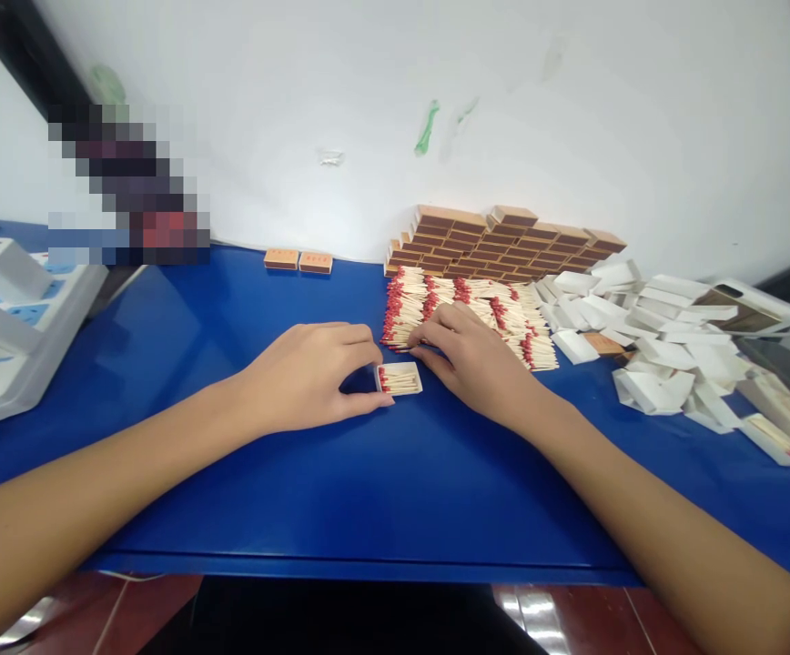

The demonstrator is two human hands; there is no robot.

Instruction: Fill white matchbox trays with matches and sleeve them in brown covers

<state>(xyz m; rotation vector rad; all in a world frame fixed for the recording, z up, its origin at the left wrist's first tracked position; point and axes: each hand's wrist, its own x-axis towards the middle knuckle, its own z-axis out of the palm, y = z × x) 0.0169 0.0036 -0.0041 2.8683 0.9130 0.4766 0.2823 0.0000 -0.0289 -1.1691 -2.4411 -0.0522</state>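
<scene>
My left hand grips a small white matchbox tray at its left end, thumb in front and fingers behind. Red-headed matches lie inside this tray, heads toward the left. Just behind and to the right, the curled fingers of my right hand are closed at the front edge of a broad pile of loose matches. The fingertips touch matches there; how many are between them is hidden.
Behind the pile, filled matchboxes are stacked against the white wall. Two more matchboxes lie left of it. White trays are heaped at right, near a phone. A power strip with plugs sits at left on the blue table.
</scene>
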